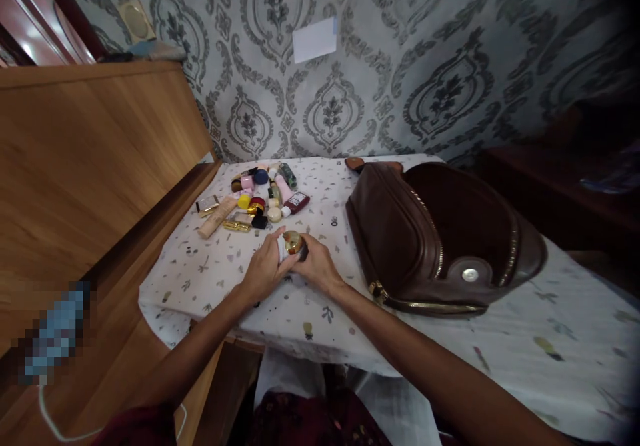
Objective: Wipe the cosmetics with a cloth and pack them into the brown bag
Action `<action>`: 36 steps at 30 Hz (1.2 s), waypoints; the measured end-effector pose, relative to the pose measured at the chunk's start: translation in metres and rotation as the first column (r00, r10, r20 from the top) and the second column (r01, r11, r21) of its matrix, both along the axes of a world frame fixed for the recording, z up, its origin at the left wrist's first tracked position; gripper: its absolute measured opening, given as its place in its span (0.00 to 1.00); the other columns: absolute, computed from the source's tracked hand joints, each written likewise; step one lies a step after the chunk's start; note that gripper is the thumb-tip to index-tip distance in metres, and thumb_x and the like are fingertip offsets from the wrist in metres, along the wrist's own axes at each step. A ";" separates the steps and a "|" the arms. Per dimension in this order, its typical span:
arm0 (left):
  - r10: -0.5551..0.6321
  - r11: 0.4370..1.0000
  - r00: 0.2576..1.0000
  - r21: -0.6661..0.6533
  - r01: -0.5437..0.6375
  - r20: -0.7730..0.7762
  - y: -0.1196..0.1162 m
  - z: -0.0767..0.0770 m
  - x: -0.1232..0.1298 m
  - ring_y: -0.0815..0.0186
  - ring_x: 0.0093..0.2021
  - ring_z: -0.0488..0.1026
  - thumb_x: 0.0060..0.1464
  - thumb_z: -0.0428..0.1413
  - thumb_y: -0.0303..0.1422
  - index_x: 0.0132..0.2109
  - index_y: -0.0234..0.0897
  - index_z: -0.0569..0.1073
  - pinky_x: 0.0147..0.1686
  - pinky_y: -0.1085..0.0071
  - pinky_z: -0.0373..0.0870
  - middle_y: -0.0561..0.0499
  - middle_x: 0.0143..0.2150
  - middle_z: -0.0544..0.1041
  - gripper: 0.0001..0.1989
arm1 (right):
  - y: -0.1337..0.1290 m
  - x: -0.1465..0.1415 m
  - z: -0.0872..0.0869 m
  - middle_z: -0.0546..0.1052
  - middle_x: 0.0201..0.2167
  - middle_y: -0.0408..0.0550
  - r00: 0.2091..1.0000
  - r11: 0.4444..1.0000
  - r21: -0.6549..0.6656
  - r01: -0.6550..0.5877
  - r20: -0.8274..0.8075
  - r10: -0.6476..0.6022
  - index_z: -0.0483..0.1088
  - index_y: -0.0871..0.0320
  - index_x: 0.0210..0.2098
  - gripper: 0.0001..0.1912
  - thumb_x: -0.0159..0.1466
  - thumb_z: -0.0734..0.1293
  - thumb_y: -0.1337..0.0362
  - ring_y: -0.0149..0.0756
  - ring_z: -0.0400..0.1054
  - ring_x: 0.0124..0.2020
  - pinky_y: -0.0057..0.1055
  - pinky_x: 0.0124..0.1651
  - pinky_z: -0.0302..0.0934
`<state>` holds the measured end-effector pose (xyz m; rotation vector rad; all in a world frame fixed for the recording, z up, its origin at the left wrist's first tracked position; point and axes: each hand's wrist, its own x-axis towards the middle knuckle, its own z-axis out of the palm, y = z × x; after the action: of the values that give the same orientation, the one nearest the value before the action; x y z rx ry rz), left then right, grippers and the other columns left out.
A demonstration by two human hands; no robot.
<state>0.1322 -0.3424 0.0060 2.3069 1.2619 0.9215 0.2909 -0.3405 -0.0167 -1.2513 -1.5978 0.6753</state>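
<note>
Both my hands meet over the table near its front edge, around a small jar [293, 241] with a shiny gold top. My left hand [265, 266] is closed on its left side, with something white showing between the fingers and the jar. From the right, my right hand [316, 263] wraps round the jar, and a dark part of it shows by the fingers. Just beyond my hands lies a group of cosmetics, among them a peach tube [218, 218], a dark red bottle [297, 203], a cream-lidded jar [274, 215] and a gold tube [237, 225].
A large brown leather bag [400, 233] stands unzipped on the right of the patterned white tablecloth [200, 279]. A wooden panel [100, 153] rises at the left. The patterned wall [330, 113] is behind the table. A white cable [55, 429] hangs at lower left.
</note>
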 end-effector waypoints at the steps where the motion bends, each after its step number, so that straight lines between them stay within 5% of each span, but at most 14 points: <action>1: 0.024 1.000 1.000 0.004 -0.024 -0.011 -0.001 -0.001 0.001 0.52 0.62 0.67 0.62 0.52 0.42 0.65 0.35 0.57 0.59 0.54 0.66 0.36 0.64 0.66 0.29 | -0.001 0.000 0.000 0.75 0.38 0.47 1.000 0.999 0.029 0.014 0.024 -0.015 0.69 0.57 0.43 0.21 0.49 0.71 0.66 0.43 0.70 0.41 0.36 0.44 0.62; 6: 0.122 0.993 0.992 0.012 -0.121 -0.028 -0.009 -0.001 0.002 0.53 0.55 0.74 0.62 0.53 0.39 0.64 0.38 0.57 0.53 0.56 0.70 0.40 0.57 0.74 0.27 | -0.005 0.000 0.002 0.73 0.40 0.49 0.984 0.994 0.085 0.068 0.161 -0.081 0.69 0.56 0.45 0.21 0.52 0.72 0.63 0.46 0.68 0.44 0.38 0.46 0.62; 9: 0.160 0.977 0.984 0.158 -0.146 -0.077 -0.014 0.001 0.000 0.54 0.54 0.73 0.63 0.53 0.41 0.65 0.38 0.58 0.51 0.59 0.71 0.40 0.55 0.73 0.27 | -0.007 0.000 0.005 0.73 0.41 0.51 0.975 0.995 0.049 0.091 0.201 -0.099 0.69 0.57 0.46 0.21 0.53 0.71 0.62 0.47 0.68 0.44 0.39 0.46 0.62; 13: 0.212 0.921 0.928 0.381 -0.084 -0.307 -0.020 0.005 0.003 0.54 0.49 0.70 0.62 0.54 0.45 0.65 0.44 0.64 0.45 0.61 0.71 0.43 0.47 0.70 0.27 | -0.012 -0.001 0.008 0.73 0.43 0.54 0.953 0.996 0.011 0.088 0.289 -0.087 0.68 0.58 0.48 0.22 0.53 0.70 0.65 0.49 0.69 0.43 0.39 0.44 0.63; 17: 0.200 0.890 0.901 0.457 -0.001 -0.386 -0.019 0.017 0.013 0.54 0.50 0.66 0.63 0.52 0.41 0.62 0.45 0.70 0.46 0.60 0.70 0.42 0.49 0.67 0.21 | -0.016 -0.003 0.006 0.71 0.43 0.53 0.946 0.998 0.051 0.035 0.320 -0.049 0.67 0.58 0.47 0.18 0.57 0.66 0.67 0.46 0.70 0.40 0.37 0.41 0.64; 21: 0.117 0.952 0.946 0.305 -0.020 -0.302 -0.003 0.033 0.020 0.54 0.49 0.66 0.65 0.47 0.35 0.57 0.40 0.75 0.49 0.59 0.69 0.42 0.47 0.70 0.18 | -0.015 -0.004 0.005 0.70 0.44 0.51 0.950 0.993 0.111 -0.035 0.312 -0.002 0.66 0.57 0.48 0.22 0.55 0.70 0.64 0.44 0.70 0.40 0.37 0.42 0.66; 24: -0.002 1.000 1.000 -0.004 0.002 -0.027 0.020 0.039 0.019 0.57 0.49 0.70 0.62 0.48 0.33 0.48 0.38 0.78 0.53 0.60 0.66 0.45 0.44 0.74 0.15 | -0.014 -0.003 0.007 0.69 0.43 0.51 0.954 0.985 0.141 -0.099 0.294 0.054 0.67 0.57 0.45 0.21 0.53 0.72 0.61 0.45 0.69 0.42 0.39 0.45 0.66; 28: 0.098 0.882 0.911 -0.459 0.108 0.402 0.044 0.034 0.013 0.65 0.34 0.72 0.53 0.54 0.34 0.36 0.36 0.77 0.37 0.70 0.69 0.52 0.31 0.75 0.09 | -0.011 -0.004 0.007 0.70 0.44 0.49 0.977 0.968 0.172 -0.180 0.149 0.155 0.68 0.56 0.47 0.25 0.51 0.75 0.63 0.45 0.69 0.46 0.39 0.50 0.64; 32: 0.186 0.865 0.845 -0.491 0.101 0.501 0.044 0.019 0.013 0.67 0.29 0.72 0.54 0.53 0.42 0.38 0.36 0.74 0.31 0.73 0.68 0.53 0.30 0.74 0.14 | -0.004 -0.006 0.006 0.74 0.45 0.48 0.980 0.982 0.110 -0.156 -0.105 0.168 0.68 0.55 0.46 0.28 0.47 0.76 0.64 0.44 0.69 0.48 0.40 0.53 0.62; 36: 0.208 0.916 0.798 -0.400 0.044 0.565 0.035 0.007 0.020 0.64 0.45 0.74 0.61 0.47 0.43 0.43 0.37 0.74 0.48 0.69 0.69 0.48 0.44 0.78 0.16 | -0.003 -0.005 0.009 0.76 0.47 0.49 0.854 0.972 -0.041 -0.230 -0.488 0.181 0.65 0.56 0.48 0.29 0.49 0.76 0.59 0.42 0.70 0.50 0.40 0.57 0.61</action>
<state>0.1522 -0.3076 0.0133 1.4758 1.1334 1.1759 0.2863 -0.3430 -0.0074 -0.8868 -1.2948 1.1195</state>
